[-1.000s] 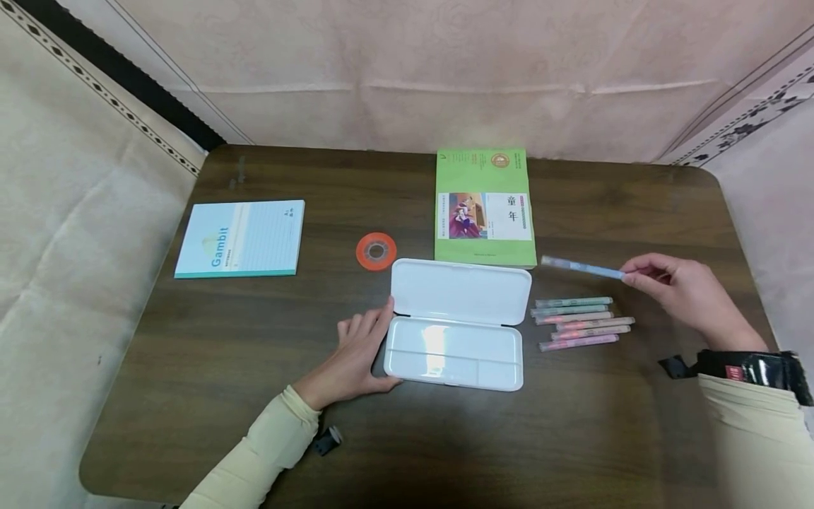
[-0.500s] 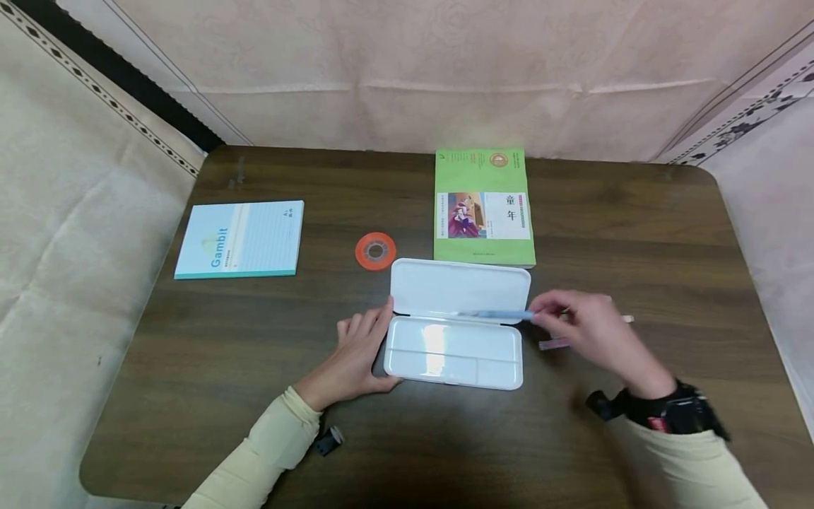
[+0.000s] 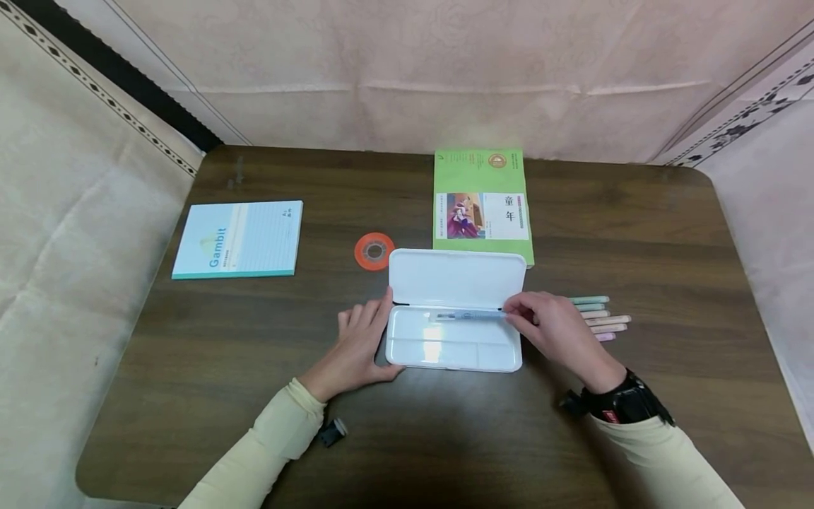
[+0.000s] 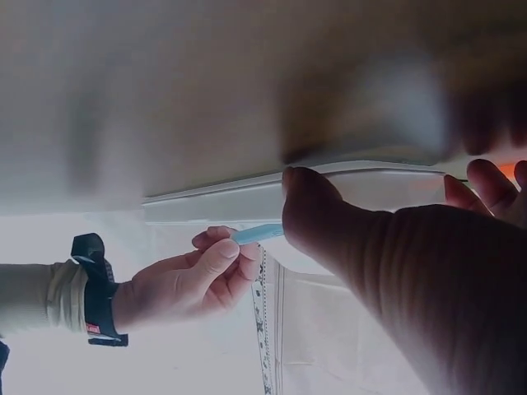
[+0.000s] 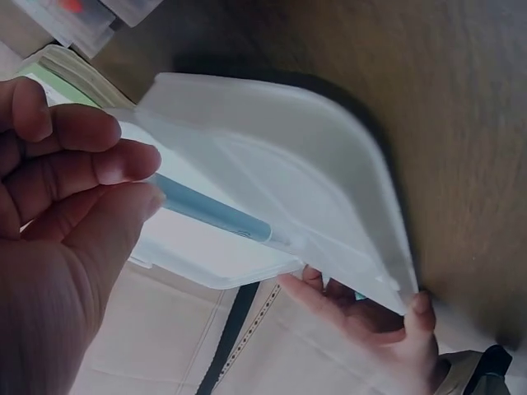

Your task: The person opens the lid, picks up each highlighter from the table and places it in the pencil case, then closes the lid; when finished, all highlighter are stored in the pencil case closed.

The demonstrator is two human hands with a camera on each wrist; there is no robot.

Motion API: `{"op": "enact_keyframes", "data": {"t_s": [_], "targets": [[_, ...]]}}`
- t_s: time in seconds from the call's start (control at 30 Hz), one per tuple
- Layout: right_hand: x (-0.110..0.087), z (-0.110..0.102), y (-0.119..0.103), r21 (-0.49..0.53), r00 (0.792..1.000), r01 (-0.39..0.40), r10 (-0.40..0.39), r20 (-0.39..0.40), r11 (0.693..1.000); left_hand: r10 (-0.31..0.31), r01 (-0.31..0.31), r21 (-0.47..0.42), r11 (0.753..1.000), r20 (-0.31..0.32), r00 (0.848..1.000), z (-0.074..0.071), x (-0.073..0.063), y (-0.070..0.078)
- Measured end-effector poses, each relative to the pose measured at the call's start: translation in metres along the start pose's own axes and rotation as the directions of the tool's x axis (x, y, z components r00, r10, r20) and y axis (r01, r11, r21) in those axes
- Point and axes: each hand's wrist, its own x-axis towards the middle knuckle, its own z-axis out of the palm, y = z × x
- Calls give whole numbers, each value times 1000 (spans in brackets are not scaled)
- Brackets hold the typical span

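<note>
A white pencil case (image 3: 453,350) lies with its lid (image 3: 456,277) swung back on the table. My left hand (image 3: 355,346) holds the case's left end, thumb at the front corner and index finger near the hinge. Between thumb and fingertips, my right hand (image 3: 552,326) pinches a light blue pen (image 5: 216,210) by one end. The pen (image 3: 467,315) lies lengthwise over the back part of the case's tray, close to the hinge; whether it touches the bottom I cannot tell. Several pastel pens (image 3: 607,322) lie right of the case, partly hidden by my right hand.
Behind the case lies a green book (image 3: 481,173), close to the lid. An orange tape roll (image 3: 374,252) sits left of the lid. Farther left is a light blue notebook (image 3: 238,239). Curtain-like cloth (image 3: 407,78) borders the table's back.
My right hand has carried the blue pen leftward from beyond the other pens to over the case's tray. The case has shifted slightly away from me, with my left hand still on it.
</note>
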Motion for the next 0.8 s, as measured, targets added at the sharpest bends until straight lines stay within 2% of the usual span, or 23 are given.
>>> {"op": "enact_keyframes", "data": {"t_s": [0.3, 0.47, 0.8], "targets": [[9, 5, 3, 5, 1000, -11, 11, -13, 1000, -23, 23, 12, 1000, -3, 1000, -7, 17, -4], [14, 8, 6, 17, 1000, -12, 12, -29, 1000, -34, 34, -9, 999, 12, 999, -9, 20, -4], [18, 12, 7, 23, 999, -50, 50, -8, 998, -48, 48, -27, 998, 20, 999, -7, 21, -3]]}}
